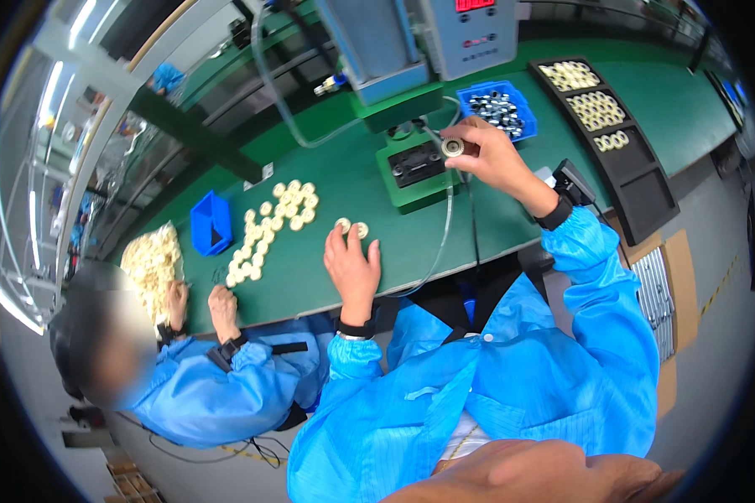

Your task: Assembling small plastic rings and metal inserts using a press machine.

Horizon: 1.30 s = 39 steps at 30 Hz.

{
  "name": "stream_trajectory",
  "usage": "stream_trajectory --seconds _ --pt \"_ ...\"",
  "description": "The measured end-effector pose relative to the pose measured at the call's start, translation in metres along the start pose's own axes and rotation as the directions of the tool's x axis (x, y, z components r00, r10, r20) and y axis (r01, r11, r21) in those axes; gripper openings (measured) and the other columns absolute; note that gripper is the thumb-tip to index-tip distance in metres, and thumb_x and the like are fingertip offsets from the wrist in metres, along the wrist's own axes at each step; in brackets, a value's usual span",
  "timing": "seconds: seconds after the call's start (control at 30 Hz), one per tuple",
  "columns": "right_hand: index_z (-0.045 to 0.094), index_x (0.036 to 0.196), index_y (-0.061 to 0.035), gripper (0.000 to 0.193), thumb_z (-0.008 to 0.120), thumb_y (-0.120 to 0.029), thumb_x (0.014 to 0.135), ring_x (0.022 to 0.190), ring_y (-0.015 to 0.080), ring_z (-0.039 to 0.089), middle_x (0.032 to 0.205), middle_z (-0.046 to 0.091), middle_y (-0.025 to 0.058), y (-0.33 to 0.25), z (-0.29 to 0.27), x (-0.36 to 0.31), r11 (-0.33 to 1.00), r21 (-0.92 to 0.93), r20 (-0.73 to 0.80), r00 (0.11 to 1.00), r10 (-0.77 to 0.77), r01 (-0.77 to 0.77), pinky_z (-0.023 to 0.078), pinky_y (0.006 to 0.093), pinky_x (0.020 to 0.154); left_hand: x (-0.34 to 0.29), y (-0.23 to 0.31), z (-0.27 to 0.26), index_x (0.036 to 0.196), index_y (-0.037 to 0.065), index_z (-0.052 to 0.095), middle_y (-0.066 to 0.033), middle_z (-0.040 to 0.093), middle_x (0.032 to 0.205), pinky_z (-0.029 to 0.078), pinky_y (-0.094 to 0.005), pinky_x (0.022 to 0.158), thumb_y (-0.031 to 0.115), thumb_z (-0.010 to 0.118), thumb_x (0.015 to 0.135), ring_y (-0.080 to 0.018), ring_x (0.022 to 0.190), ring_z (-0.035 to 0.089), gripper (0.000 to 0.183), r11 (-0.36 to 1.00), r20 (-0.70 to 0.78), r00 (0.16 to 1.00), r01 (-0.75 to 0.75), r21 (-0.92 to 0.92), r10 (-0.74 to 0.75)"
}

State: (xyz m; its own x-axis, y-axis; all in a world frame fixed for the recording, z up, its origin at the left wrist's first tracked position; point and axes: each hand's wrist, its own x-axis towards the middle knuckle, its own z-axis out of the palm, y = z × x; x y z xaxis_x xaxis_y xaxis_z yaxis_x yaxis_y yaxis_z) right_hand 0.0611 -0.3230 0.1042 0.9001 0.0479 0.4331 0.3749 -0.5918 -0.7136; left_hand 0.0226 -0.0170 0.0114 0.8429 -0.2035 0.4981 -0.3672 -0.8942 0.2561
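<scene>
Nearest, on the near left of the press [418, 172], the person's left hand [354, 272] lay over the green desk [407, 251], its fingers unclenched and slightly parted, the tips at two cream discs [361, 230]. The right hand [495, 159] was just right of the press's black fixture [417, 165], thumb and fingers pinching a cream disc [452, 147] with a darker centre, held up beside the fixture.

Well left of the press, a co-worker's hand [224, 313] was curled at the desk's near edge; whether it gripped anything, I could not tell. Beyond it, between that hand and the press, spread a scatter of loose cream discs [262, 235], with a blue bin [206, 228] on its far-left side.

To the right of the press stood a blue tray [526, 122] of metal parts, and farther right a long black tray [648, 198] with cream discs in its far compartments. Behind the press rose a grey control box [470, 42] with a red display.
</scene>
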Motion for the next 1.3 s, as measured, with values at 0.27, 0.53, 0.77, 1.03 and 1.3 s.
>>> stream_trajectory --seconds 0.27,0.53,0.77,1.03,1.3 --pt "0.067 0.113 -0.0074 0.04 0.071 -0.002 0.074 0.085 0.0203 0.063 0.103 0.064 0.0086 0.082 -0.162 -0.069 0.91 -0.395 -0.184 0.981 0.055 -0.125 0.051 0.0311 0.072 -0.001 -0.001 -0.006 0.123 0.001 0.058 -0.025 0.049 0.132 0.041 -0.0504 0.1 0.018 0.072 0.081 -0.0432 0.122 0.047 0.048 0.997 0.025 0.999 -0.044 0.064 0.042" --pt "0.068 0.101 -0.0036 0.029 0.068 -0.006 0.072 0.097 0.0386 0.062 0.097 0.066 0.0199 0.225 -0.287 -0.114 0.479 -0.675 -0.457 0.827 0.326 -0.562 0.05 0.0457 0.085 0.011 0.01 -0.006 0.128 0.001 0.056 -0.0251 0.048 0.136 0.042 -0.049 0.1 0.02 0.069 0.085 -0.0424 0.123 0.046 0.048 0.988 0.163 0.987 -0.02 0.156 -0.005" --pt "0.067 0.091 -0.0001 0.019 0.059 0.0 0.073 0.094 0.0417 0.063 0.093 0.067 0.024 0.261 -0.284 -0.114 0.454 -0.727 -0.365 0.85 0.379 -0.515 0.05 0.0475 0.083 0.008 -0.002 -0.014 0.122 0.003 0.061 -0.0208 0.051 0.133 0.044 -0.0466 0.099 0.008 0.069 0.081 -0.0397 0.122 0.049 0.042 0.992 0.215 0.976 -0.07 0.107 0.046" --pt "0.065 0.115 -0.0062 0.037 0.062 -0.006 0.077 0.092 0.0351 0.067 0.102 0.069 0.0188 0.262 -0.293 -0.128 0.647 -0.627 -0.396 0.893 0.214 -0.433 0.052 0.0428 0.081 0.03 0.01 -0.031 0.111 0.005 0.066 -0.0148 0.064 0.109 0.051 -0.0397 0.085 0.013 0.076 0.077 -0.0309 0.099 0.063 0.036 0.994 0.124 0.987 -0.106 -0.011 0.106" --pt "0.064 0.119 -0.0019 0.037 0.068 -0.012 0.084 0.08 0.0233 0.067 0.103 0.071 0.0153 0.123 -0.177 -0.035 0.901 -0.396 -0.138 0.982 0.132 -0.177 0.053 0.035 0.074 0.111 0.064 0.009 0.107 0.003 0.066 -0.0105 0.065 0.09 0.052 -0.0325 0.064 0.012 0.08 0.073 -0.0222 0.071 0.065 0.038 0.889 -0.057 0.994 -0.113 -0.444 0.098"
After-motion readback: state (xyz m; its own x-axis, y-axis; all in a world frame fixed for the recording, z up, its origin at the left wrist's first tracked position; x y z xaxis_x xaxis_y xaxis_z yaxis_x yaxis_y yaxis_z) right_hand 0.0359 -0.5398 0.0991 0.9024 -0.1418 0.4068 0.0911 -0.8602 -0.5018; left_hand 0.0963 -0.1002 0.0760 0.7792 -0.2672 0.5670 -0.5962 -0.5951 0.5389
